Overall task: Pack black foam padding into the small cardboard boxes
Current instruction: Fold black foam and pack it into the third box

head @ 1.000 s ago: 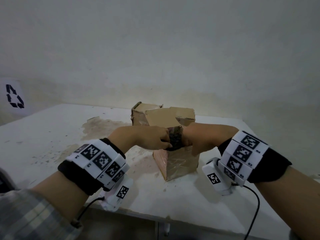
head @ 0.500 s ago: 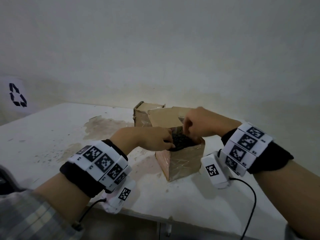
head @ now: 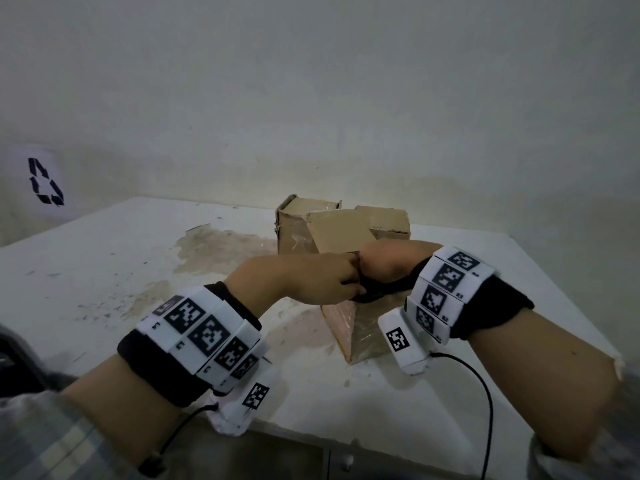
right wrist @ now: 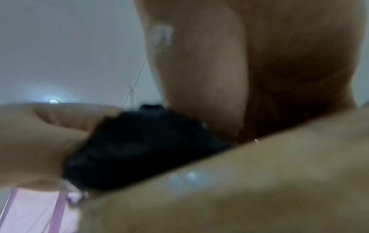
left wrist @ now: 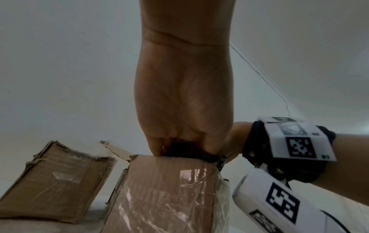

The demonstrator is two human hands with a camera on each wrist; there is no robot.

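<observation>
A small cardboard box (head: pixel 363 327) wrapped in clear tape stands near the table's front edge, with its flap (head: pixel 339 230) raised behind. Black foam (head: pixel 377 292) bulges out of its open top. My left hand (head: pixel 332 282) comes in from the left, its curled fingers gripping the foam at the box rim. My right hand (head: pixel 384 265) bends down over the box from the right and holds the same foam; its fingers are hidden inside. In the left wrist view the left hand (left wrist: pixel 183 110) pinches the foam (left wrist: pixel 185 148) above the box (left wrist: pixel 169 189). The right wrist view is blurred, showing foam (right wrist: pixel 139 149) under the right hand (right wrist: pixel 199 71).
A second cardboard box (head: pixel 294 226) stands just behind and left of the near one, also seen lying beside it (left wrist: pixel 55 181). The white table (head: pixel 138 254) is stained at its middle. A wall rises behind it. A black cable (head: pixel 485 410) hangs off the front edge.
My right hand, raised above the box half a second ago, has come down onto the foam and met the left hand. The foam now sits lower in the box.
</observation>
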